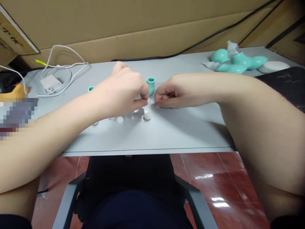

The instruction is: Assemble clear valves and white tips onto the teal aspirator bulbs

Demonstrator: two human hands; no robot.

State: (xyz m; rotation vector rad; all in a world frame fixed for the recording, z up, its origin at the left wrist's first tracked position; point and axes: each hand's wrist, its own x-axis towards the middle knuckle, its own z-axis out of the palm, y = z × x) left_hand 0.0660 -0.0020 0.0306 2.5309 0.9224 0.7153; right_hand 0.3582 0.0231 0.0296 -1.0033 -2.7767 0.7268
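My left hand (127, 90) is closed in a pinch over the middle of the table. What its fingertips hold, if anything, is hidden or too small to name. Just to its right, my right hand (170, 92) is also pinched shut, and a bit of a small white piece (158, 106) shows at its fingertips. Behind the gap between both hands stands an upright teal vase-shaped part (150, 85) with an open top. Another teal open-topped part (91, 89) is mostly covered by my left forearm. White round pieces (120, 119) and a larger one (147, 115) lie below my left hand.
Several glossy teal parts with clear tips (240, 62) are heaped at the back right beside a white round object (274, 66). A white cable (71, 65) with a white box (51, 83) lies back left. A black cable (166, 57) runs along the cardboard wall.
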